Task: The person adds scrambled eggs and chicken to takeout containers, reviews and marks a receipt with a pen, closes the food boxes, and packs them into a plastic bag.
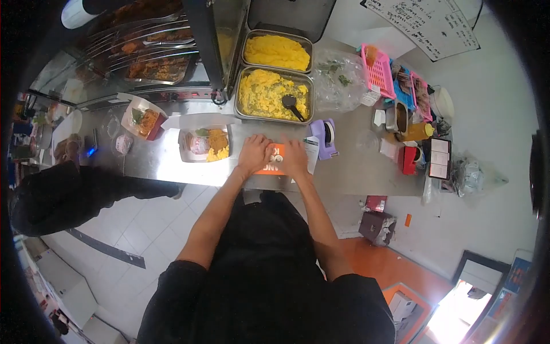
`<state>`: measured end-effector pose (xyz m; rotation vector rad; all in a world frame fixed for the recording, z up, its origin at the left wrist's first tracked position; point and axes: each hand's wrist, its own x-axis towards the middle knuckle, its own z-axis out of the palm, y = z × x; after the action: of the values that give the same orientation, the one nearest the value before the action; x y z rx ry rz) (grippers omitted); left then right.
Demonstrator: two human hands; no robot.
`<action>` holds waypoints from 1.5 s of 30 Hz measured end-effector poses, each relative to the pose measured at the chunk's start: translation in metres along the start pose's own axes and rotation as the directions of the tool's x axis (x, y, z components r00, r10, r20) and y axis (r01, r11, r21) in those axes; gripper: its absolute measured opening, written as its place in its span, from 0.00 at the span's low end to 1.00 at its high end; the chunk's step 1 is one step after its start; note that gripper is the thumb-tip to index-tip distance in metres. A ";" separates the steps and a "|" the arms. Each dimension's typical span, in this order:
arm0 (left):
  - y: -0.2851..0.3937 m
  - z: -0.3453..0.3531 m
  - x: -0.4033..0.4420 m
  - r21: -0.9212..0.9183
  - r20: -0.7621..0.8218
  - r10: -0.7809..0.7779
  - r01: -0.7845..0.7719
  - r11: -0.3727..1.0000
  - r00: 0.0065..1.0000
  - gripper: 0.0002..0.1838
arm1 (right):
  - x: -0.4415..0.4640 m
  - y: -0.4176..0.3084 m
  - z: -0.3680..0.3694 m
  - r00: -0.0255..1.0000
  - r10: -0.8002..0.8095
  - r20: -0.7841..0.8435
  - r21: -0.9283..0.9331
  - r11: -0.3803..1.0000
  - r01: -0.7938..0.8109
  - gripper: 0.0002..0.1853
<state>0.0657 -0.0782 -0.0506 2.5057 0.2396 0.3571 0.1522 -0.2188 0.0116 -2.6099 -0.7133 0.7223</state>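
Note:
On the steel counter, an orange food box point(270, 167) with white lettering lies between my hands; much of it is hidden under them. My left hand point(254, 155) grips its left side, fingers bent over the far edge. At the opposite side, my right hand point(295, 159) holds the box with its fingers closed along the edge. A printed white paper slip point(311, 150) pokes out beside my right hand. Just past it stands a purple tape dispenser point(328, 140). Left of my left hand sits an open box point(186, 156) with fried food, yellow food and a wrapped packet.
Steel trays of yellow food point(275, 93) stand behind my hands, the nearer with a black spoon point(293, 107). Another open food box point(143, 117) is farther left, below a heated display cabinet point(154, 51). Baskets point(378, 71) and bottles crowd the right. A person in black point(74, 192) stands left.

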 end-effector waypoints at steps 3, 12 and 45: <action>-0.003 0.000 0.001 0.041 -0.058 0.045 -0.042 0.998 0.997 0.10 | -0.011 -0.001 0.013 0.883 -0.464 -0.064 -0.385 0.828 0.407 0.61; -0.055 -0.090 -0.101 0.102 -0.751 -0.205 0.417 0.903 0.627 0.20 | -0.071 0.042 -0.059 0.913 -0.288 -0.290 0.045 0.948 0.314 0.53; -0.053 -0.110 -0.116 -0.418 -0.224 -0.740 0.623 0.661 0.634 0.27 | 0.041 -0.081 0.071 0.748 -0.657 -0.095 -0.046 0.754 0.656 0.46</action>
<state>-0.0827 -0.0058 -0.0182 1.8226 1.1830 0.4977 0.1133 -0.1171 -0.0266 -2.1295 -1.4900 0.3486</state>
